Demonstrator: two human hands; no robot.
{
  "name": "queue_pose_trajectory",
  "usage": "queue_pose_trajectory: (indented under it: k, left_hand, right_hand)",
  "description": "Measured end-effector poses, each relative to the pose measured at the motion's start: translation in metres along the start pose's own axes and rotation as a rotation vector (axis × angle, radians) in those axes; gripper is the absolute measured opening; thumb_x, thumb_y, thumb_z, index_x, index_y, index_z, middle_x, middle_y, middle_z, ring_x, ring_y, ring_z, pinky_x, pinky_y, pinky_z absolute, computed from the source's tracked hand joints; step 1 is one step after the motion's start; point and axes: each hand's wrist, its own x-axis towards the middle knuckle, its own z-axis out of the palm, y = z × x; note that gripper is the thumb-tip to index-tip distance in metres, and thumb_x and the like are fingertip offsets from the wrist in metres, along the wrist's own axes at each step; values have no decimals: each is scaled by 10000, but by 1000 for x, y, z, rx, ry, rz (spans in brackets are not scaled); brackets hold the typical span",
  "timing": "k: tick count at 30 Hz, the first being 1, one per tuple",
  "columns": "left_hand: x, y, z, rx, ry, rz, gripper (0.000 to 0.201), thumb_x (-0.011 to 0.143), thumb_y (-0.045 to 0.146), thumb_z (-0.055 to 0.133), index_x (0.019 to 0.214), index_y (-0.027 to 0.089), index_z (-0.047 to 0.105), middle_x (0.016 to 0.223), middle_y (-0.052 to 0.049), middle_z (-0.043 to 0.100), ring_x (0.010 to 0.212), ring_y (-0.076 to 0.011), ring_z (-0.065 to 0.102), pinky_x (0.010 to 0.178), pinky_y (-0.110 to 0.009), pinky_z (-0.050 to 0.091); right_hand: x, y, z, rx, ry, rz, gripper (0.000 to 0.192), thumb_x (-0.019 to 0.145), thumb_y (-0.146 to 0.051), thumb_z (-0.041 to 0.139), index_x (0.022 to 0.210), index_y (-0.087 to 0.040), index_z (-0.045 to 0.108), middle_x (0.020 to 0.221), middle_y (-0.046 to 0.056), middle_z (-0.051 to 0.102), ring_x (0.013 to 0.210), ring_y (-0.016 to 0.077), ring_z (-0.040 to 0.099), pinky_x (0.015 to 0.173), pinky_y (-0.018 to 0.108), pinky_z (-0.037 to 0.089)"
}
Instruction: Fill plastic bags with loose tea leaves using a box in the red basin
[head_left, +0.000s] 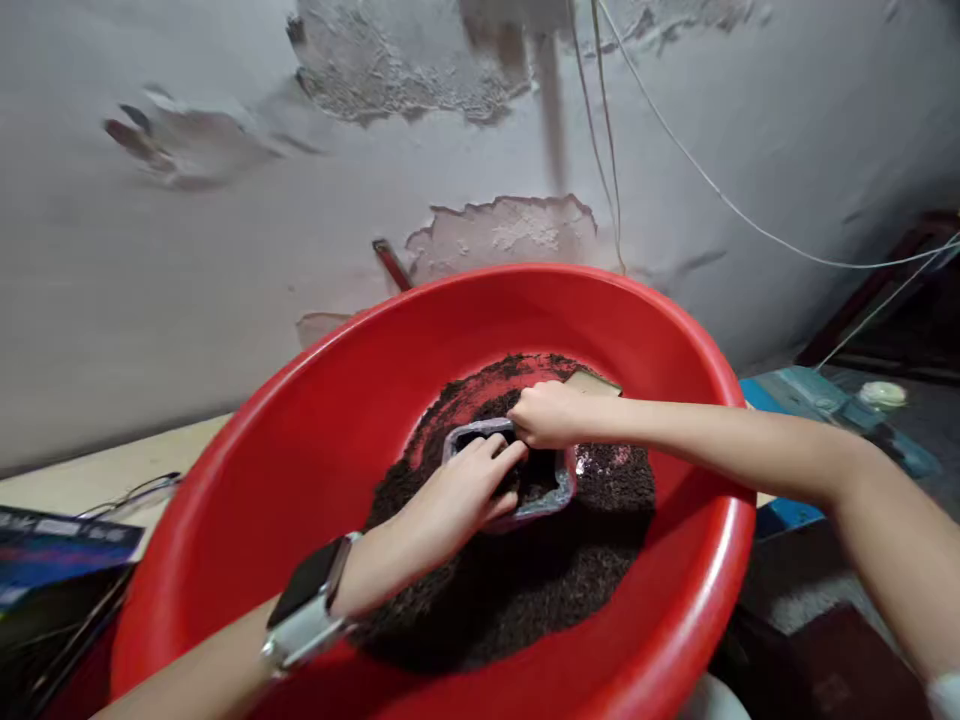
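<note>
A: In the red basin (pixel 315 420), where is your grey pot (pixel 559 495)?
B: Mid-soil (pixel 525 580), half buried. Your left hand (pixel 457 495) presses inside; your right hand (pixel 551 413) pinches its far rim. Fingertips hidden; a tan card behind is indistinct.

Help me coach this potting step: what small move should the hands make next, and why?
Probably press the soil down with the left hand, whose fingers are already inside the small grey square plastic pot. The right hand steadies the pot's far rim, and the pot sits in loose dark soil within the big round red plastic basin.
</note>
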Motion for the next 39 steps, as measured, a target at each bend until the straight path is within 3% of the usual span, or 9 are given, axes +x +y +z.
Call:
queue_pose_trajectory:
  k: [4,9,12,17,20,22,25,30,39]
  left_hand:
    - [3,-4,4,10,-23,12,302,820,243,523,1107,167,577,1144,-102,606,1041,-247,563,875,-373,467]
    - [-2,1,-4,194,199,18,239,846,301,520,1019,162,608,1095,-94,626,1006,-272,562,828,-396,466]
    - [-4,16,-10,194,267,199,187,885,210,442,948,153,609,948,-80,654,873,-235,583,746,-360,454]
    - [-10,49,6,-108,-154,540,163,876,252,459,920,185,601,814,-37,630,750,-164,573,712,-273,455]
    - [-15,50,38,-228,-406,391,473,786,343,601,1223,202,490,1185,-100,562,1053,-247,538,909,-356,432]
    - [-17,41,59,-246,-560,223,765,709,395,675,1373,234,331,1428,-145,318,1259,-351,351,1018,-485,313]
    - [-18,28,76,-324,-757,-49,1019,660,516,669,1445,218,92,1493,-172,114,1333,-408,142,1043,-571,184]
    - [-16,29,74,-412,-827,-106,978,651,431,675,1437,239,126,1505,-136,39,1342,-394,1,1058,-566,90]
    - [-18,27,81,-534,-858,-38,975,602,271,704,1430,210,194,1482,-152,170,1345,-332,161,1076,-456,205]
  right_hand:
    - [-5,-3,-4,8,-13,14,298,802,-229,430,932,-124,677,813,152,678,800,257,653,634,326,484]
    - [-4,-4,-4,7,-5,6,303,816,-239,426,937,-126,680,810,154,677,806,259,651,637,325,476]
    - [-3,-2,-4,23,2,19,290,803,-223,436,916,-128,686,807,148,677,805,256,649,636,319,470]
    - [-3,-1,-3,26,6,-1,272,780,-197,457,894,-119,692,791,152,674,790,256,646,623,315,457]
    - [-3,-2,-4,42,-3,-4,278,774,-194,459,898,-112,693,786,158,672,777,259,645,609,316,449]
    - [-3,-2,-4,52,-11,-1,281,776,-194,458,904,-109,693,791,161,670,777,258,644,609,317,445]
    - [-3,-2,-4,61,-7,-10,280,775,-190,459,904,-108,693,787,157,669,781,256,642,615,318,440]
    - [-4,-2,-4,63,-2,-13,276,772,-192,464,900,-111,694,769,150,667,773,258,641,609,321,437]
    - [-3,-1,-4,73,-6,-14,284,773,-187,460,919,-102,689,771,152,665,778,260,638,600,318,431]
